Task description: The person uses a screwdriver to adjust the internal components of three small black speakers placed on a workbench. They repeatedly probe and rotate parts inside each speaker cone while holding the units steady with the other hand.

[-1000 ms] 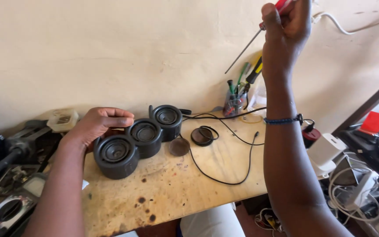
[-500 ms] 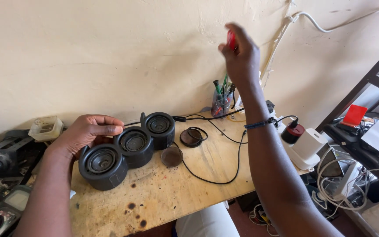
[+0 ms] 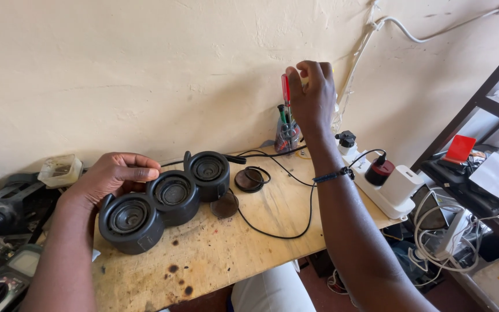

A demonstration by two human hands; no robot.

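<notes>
Head view: my right hand [image 3: 313, 92] is raised against the wall, fingers clamped on a red-handled screwdriver [image 3: 286, 89], its long axis upright, shaft pointing down into the clear tool cup [image 3: 288, 136] directly beneath the hand. My left hand [image 3: 111, 176] lies well apart to the left, fingers loosely curled and resting on the row of three black speaker housings [image 3: 171, 196], gripping nothing. The screwdriver is in the right hand only; the left is far from it. Black cable [image 3: 272, 234] loops on the wooden bench [image 3: 203, 254] between my hands.
</notes>
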